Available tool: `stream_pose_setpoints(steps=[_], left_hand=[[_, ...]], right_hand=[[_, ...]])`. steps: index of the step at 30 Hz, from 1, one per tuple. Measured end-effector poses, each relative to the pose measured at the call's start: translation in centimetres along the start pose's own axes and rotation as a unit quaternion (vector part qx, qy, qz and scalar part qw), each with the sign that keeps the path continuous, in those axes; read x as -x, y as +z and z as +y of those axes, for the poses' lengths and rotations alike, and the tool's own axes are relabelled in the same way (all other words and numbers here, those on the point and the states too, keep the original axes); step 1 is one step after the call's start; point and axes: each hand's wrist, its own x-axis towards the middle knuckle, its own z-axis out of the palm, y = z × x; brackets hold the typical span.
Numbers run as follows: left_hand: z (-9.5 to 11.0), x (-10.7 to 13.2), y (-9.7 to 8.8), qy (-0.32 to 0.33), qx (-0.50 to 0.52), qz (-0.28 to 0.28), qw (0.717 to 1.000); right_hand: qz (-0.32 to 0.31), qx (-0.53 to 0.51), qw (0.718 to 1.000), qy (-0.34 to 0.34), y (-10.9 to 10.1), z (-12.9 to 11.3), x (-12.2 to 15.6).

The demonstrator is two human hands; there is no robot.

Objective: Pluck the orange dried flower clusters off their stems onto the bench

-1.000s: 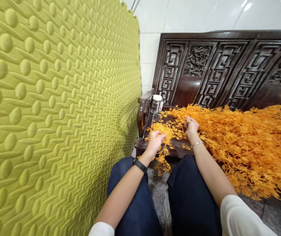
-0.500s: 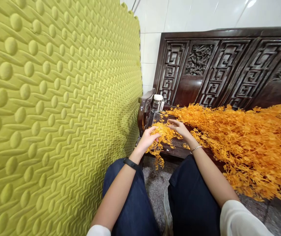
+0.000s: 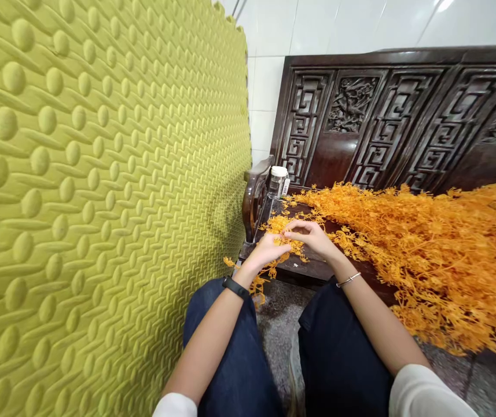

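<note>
My left hand (image 3: 268, 250) is closed around a bunch of orange artificial plant sprigs (image 3: 258, 288), whose thin stems hang down below the wrist and stick out to the left. Close against it, my right hand (image 3: 311, 236) has its thumb and fingers pinched together at the sprigs, just above the left palm. The exact spot between the fingertips is partly hidden. Loose orange bits lie on the dark wooden bench seat (image 3: 312, 269) behind both hands. To the right, a large heap of the same orange foliage (image 3: 443, 255) spreads over the bench.
A clear jar with a white lid (image 3: 278, 180) stands by the bench's curved armrest (image 3: 254, 194). The carved backrest (image 3: 338, 150) rises behind. A tall yellow-green foam mat (image 3: 113, 191) walls off the left side. Speckled floor (image 3: 274, 324) shows between my knees.
My right hand has come left and down to the left hand, its spread fingers now pinched at the sprigs. The hanging stems have swung left, beneath my left wrist.
</note>
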Motion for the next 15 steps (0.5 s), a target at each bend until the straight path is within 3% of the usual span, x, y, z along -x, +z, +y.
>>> stream_pose_setpoints(steps=[3,6,11,15], left_hand=[[-0.2,-0.2,0.3,0.02,0.003,0.006,1.0],[-0.9,-0.9,0.8,0.021,0.016,0.05,0.998],[-1.9,-2.8,2.0,0.021,0.014,0.102,0.994],[-1.9,-4.5,3.0,-0.016,0.022,0.129,0.991]], right_hand=[[0.097,-0.052,0.994,0.013,0.3,0.7,-0.4],[0.178,-0.111,0.977,0.025,0.4,1.9,-0.9],[0.305,-0.178,0.934,0.051,0.9,3.3,-2.0],[0.382,-0.2,0.899,0.078,0.9,3.9,-3.2]])
